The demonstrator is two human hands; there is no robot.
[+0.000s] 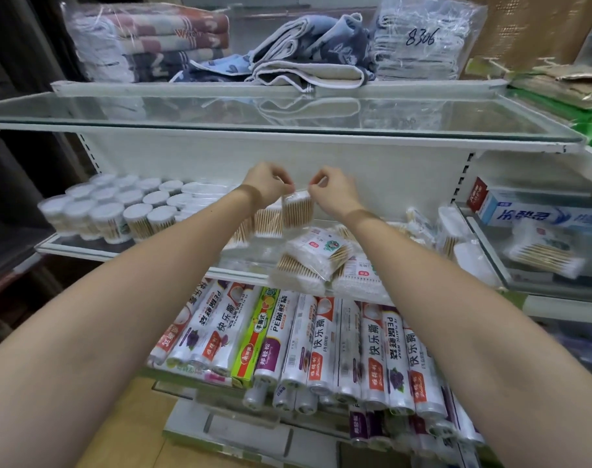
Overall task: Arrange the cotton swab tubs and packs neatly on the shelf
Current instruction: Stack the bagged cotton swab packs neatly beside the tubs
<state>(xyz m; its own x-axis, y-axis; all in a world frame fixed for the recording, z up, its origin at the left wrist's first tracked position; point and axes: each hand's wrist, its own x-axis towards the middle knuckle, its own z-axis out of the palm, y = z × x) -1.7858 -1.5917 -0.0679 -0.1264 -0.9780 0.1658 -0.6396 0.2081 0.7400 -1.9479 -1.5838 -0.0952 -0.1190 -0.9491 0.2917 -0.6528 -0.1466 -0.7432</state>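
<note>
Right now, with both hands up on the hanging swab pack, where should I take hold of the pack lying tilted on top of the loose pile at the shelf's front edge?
Probably grip the tilted pack across its narrow width, near the middle, coming from above and the front. It lies slanted on other packs, overhanging the shelf edge, so pushing could tip it off.

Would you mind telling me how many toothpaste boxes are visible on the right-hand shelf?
2: a blue and white toothpaste box lying lengthwise on the right-hand shelf, and a red box standing at its left end. More may be hidden behind them.
</note>
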